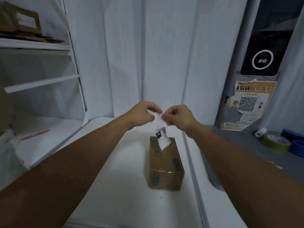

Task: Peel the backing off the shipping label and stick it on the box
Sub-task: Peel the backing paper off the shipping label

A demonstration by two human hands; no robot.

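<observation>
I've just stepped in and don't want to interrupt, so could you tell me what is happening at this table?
A person is holding a white shipping label up in the air with both hands, the left hand and the right hand pinching its top edge as if to separate the backing. The label hangs down above a taped cardboard box that sits on the white table. The label is not yet stuck on the box. Rolls of tape lie off to the right.

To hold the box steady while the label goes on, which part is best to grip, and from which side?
Probably its two long side faces near the close end, coming from above. The box lies lengthwise on the table, its top must stay free, and both hands hold the label over its far end.
</observation>
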